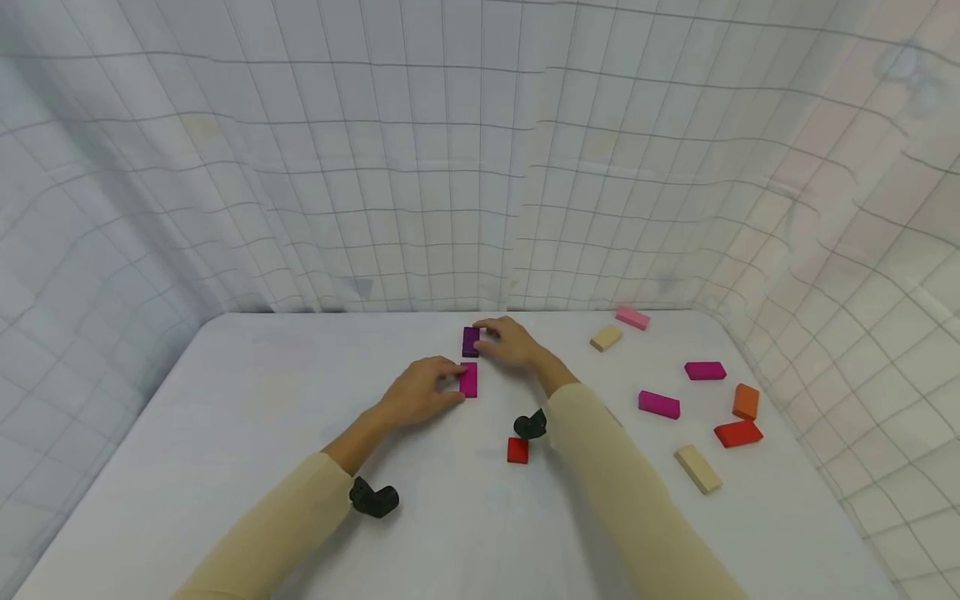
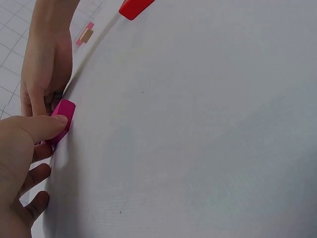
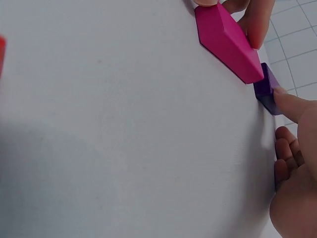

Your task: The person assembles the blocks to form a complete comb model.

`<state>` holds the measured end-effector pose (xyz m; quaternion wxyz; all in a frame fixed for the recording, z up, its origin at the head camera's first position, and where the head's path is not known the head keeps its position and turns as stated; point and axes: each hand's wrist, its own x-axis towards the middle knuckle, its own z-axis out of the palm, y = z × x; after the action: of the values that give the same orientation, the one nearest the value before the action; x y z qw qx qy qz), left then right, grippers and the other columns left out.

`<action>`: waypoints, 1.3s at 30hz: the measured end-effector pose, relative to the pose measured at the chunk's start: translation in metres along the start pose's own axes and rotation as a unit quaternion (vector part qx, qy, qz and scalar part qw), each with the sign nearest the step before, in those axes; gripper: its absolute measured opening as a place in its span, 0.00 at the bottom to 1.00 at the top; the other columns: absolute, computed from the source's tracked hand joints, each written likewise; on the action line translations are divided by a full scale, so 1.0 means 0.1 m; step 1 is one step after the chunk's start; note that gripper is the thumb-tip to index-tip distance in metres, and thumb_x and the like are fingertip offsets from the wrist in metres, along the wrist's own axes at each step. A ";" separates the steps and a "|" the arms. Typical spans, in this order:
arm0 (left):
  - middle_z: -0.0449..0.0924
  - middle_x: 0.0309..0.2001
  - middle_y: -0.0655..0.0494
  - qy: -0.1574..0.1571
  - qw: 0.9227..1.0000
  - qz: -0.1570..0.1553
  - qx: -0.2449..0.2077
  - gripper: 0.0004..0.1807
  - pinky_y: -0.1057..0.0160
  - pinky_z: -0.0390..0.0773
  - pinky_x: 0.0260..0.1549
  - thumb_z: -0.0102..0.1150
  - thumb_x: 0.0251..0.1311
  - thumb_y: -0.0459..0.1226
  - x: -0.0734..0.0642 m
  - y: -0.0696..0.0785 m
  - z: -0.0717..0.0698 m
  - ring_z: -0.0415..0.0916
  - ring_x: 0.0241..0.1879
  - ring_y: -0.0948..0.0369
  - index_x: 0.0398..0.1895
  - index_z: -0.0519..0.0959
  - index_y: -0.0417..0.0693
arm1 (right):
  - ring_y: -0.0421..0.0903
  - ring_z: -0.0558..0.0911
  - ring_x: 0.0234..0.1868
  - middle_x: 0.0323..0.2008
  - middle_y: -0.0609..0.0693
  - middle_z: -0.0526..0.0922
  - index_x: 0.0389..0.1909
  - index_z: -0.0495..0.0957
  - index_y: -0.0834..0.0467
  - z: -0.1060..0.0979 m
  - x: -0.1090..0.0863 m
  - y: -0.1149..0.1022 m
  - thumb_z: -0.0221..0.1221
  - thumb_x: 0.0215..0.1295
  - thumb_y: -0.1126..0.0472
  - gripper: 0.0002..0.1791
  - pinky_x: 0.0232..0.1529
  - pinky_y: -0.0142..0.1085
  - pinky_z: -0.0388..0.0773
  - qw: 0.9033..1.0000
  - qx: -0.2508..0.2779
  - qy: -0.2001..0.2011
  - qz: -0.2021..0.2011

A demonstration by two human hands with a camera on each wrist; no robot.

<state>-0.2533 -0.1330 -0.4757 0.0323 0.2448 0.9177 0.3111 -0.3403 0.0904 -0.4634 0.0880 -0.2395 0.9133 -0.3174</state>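
My left hand (image 1: 420, 392) pinches a magenta block (image 1: 469, 383) near the middle of the white table, its thumb at the near end and a finger toward the far end. Just beyond that block, my right hand (image 1: 513, 342) holds a dark purple block (image 1: 469, 340) between thumb and index finger. Both blocks lie lengthwise away from me, almost in line. In the right wrist view the magenta block (image 3: 228, 44) overlaps a corner of the purple block (image 3: 267, 89). The right hand's other fingers curl loosely beside the purple one.
A red block (image 1: 517, 451) lies nearer me, by the right forearm. Scattered at the right are a pink block (image 1: 632, 317), cream blocks (image 1: 697, 469), magenta blocks (image 1: 659, 405), an orange block (image 1: 746, 402) and another red block (image 1: 738, 433). White gridded curtains (image 1: 405, 167) surround the table.
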 end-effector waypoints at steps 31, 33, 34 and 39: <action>0.81 0.60 0.44 0.039 0.999 0.024 0.024 0.27 0.44 0.72 0.64 0.68 0.67 0.40 0.11 -0.03 0.03 0.75 0.62 0.46 0.66 0.79 0.39 | 0.55 0.70 0.68 0.65 0.61 0.70 0.75 0.70 0.52 0.04 0.03 0.00 0.55 0.80 0.52 0.27 0.69 0.50 0.67 0.999 -0.009 -0.021 0.028; 0.81 0.60 0.44 0.041 0.998 0.027 0.028 0.26 0.45 0.73 0.63 0.68 0.67 0.40 0.13 -0.05 0.04 0.76 0.61 0.46 0.66 0.79 0.39 | 0.55 0.70 0.68 0.65 0.61 0.70 0.75 0.69 0.52 0.03 0.03 0.00 0.55 0.80 0.52 0.27 0.69 0.49 0.67 0.999 -0.008 -0.022 0.030; 0.81 0.60 0.45 0.042 0.998 0.029 0.031 0.26 0.45 0.73 0.63 0.68 0.67 0.40 0.14 -0.06 0.04 0.76 0.61 0.47 0.66 0.79 0.39 | 0.55 0.70 0.68 0.65 0.61 0.70 0.75 0.69 0.52 0.03 0.03 0.00 0.55 0.80 0.52 0.27 0.69 0.49 0.67 0.999 -0.010 -0.022 0.029; 0.82 0.60 0.45 0.045 0.998 0.028 0.032 0.26 0.46 0.72 0.64 0.68 0.67 0.41 0.16 -0.08 0.04 0.76 0.61 0.47 0.66 0.80 0.40 | 0.56 0.70 0.67 0.65 0.63 0.70 0.75 0.69 0.53 0.01 0.02 -0.03 0.55 0.79 0.53 0.27 0.69 0.50 0.67 0.999 0.000 -0.018 0.030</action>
<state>-0.2696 -0.1287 -0.4820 -0.0260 0.2571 0.9204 0.2934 -0.3407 0.0863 -0.4622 0.1140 -0.2181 0.9182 -0.3103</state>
